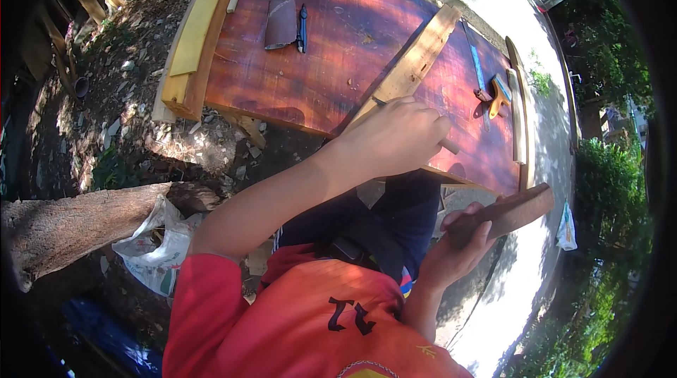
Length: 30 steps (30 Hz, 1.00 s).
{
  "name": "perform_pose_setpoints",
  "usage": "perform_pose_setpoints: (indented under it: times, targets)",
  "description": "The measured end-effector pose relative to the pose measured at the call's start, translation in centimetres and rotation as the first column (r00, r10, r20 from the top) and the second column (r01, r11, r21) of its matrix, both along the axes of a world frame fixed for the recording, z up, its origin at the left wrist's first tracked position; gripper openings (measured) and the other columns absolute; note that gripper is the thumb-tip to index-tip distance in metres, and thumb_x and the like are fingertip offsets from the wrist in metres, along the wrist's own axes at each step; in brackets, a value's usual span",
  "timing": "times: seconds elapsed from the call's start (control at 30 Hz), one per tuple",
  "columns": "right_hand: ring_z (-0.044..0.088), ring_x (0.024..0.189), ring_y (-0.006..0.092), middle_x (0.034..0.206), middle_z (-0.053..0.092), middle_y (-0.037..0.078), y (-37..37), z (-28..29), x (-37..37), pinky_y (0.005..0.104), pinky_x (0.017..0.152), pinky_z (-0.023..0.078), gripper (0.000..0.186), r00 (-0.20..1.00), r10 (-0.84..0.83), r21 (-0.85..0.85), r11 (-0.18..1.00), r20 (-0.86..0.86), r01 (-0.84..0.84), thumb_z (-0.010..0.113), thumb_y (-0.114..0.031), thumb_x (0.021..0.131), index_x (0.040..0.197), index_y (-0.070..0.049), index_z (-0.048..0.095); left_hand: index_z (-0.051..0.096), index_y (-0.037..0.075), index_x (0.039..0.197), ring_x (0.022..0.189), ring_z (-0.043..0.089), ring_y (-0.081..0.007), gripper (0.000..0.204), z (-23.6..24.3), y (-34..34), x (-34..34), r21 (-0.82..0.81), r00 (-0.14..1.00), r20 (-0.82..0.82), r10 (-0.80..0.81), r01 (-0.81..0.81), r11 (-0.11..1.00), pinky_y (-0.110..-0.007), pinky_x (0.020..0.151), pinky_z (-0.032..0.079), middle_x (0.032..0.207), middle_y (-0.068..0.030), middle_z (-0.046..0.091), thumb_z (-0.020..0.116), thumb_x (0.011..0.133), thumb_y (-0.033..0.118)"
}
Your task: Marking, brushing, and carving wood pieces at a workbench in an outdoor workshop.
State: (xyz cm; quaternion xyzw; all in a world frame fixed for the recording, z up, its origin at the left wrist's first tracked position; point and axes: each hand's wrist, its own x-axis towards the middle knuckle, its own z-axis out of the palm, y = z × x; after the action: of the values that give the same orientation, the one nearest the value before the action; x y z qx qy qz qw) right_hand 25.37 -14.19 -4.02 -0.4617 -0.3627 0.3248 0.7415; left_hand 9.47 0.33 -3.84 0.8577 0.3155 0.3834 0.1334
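Closest to my lens is the red-orange printed shirt (310, 321), and just past it I see the right hand (455, 251) clenched around the end of a flat brown wooden block (511, 212), held clear of the table edge. My left hand (395, 139) is curled over a thin dark pencil-like tool (416, 124) (tip mostly hidden), resting on a pale wooden plank (416, 64) lying diagonally across the reddish wooden tabletop (317, 61). An orange-handled saw (493, 92) lies beyond.

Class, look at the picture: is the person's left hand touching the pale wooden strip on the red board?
Touching. The head view shows the left hand resting on the lower end of the pale wooden strip, with no gap visible.
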Motion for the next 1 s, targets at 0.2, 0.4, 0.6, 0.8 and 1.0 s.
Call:
perform_pose_setpoints:
  times: [0.2, 0.4, 0.6, 0.8, 1.0]
  targets:
    - [0.06, 0.078, 0.0187, 0.106, 0.058, 0.014, -1.0, -1.8, -0.9, 0.0293, 0.07, 0.05, 0.061, 0.874, 0.475, -0.356, 0.837, 0.1, -0.415, 0.052, -0.025, 0.107, 0.155, 0.001, 0.027, 0.063, 0.001, 0.086, 0.089, 0.07, -0.036, 0.011, -0.1, 0.0, 0.1, -0.058, 1.0, -0.003, -0.002, 0.002, 0.998, -0.047, 0.086, 0.055, 0.085, -0.0163, 0.07, 0.07, 0.086, 0.009]
    - [0.061, 0.077, 0.0191, 0.104, 0.058, 0.013, 0.3, -1.1, -1.8, 0.0295, 0.067, 0.05, 0.057, 0.931, 0.304, -0.268, 0.932, 0.203, -0.246, 0.053, -0.023, 0.106, 0.153, 0.001, 0.031, 0.063, 0.001, 0.087, 0.09, 0.07, -0.0372, 0.011, 0.3, 0.4, -0.4, -0.062, 1.0, -0.021, -0.006, 0.005, 0.998, -0.047, 0.088, 0.054, 0.086, -0.0174, 0.07, 0.07, 0.085, 0.009]
    - [0.061, 0.078, 0.0176, 0.103, 0.059, 0.012, 1.0, -0.2, -0.3, 0.029, 0.067, 0.05, 0.054, 0.973, 0.183, -0.086, 0.981, 0.144, -0.171, 0.053, -0.024, 0.108, 0.15, 0.002, 0.032, 0.06, 0.0, 0.087, 0.091, 0.069, -0.0393, 0.012, 0.9, 1.1, 0.0, -0.05, 0.999, -0.023, -0.029, 0.027, 0.998, -0.049, 0.088, 0.053, 0.086, -0.0179, 0.069, 0.069, 0.084, 0.008]
    - [0.058, 0.081, 0.011, 0.107, 0.058, 0.007, 0.2, -1.8, -0.7, 0.0264, 0.066, 0.049, 0.045, 0.809, 0.585, -0.301, 0.783, 0.061, -0.544, 0.063, -0.01, 0.103, 0.14, -0.007, 0.037, 0.056, 0.001, 0.092, 0.087, 0.066, -0.041, 0.014, 0.7, 0.7, -1.4, -0.096, 1.0, -0.025, -0.018, 0.015, 0.995, -0.05, 0.081, 0.051, 0.086, -0.0173, 0.067, 0.069, 0.087, 0.006]
    - [0.061, 0.084, 0.0141, 0.108, 0.058, 0.011, 1.3, -1.3, -1.0, 0.0282, 0.074, 0.053, 0.047, 0.981, 0.135, 0.199, 0.974, -0.139, -0.105, 0.051, -0.012, 0.108, 0.147, -0.007, 0.027, 0.055, 0.002, 0.09, 0.085, 0.063, -0.0429, 0.015, 1.9, 0.1, -0.4, -0.152, 0.998, -0.046, -0.044, 0.036, 0.988, -0.05, 0.078, 0.049, 0.085, -0.0181, 0.064, 0.07, 0.088, 0.006]
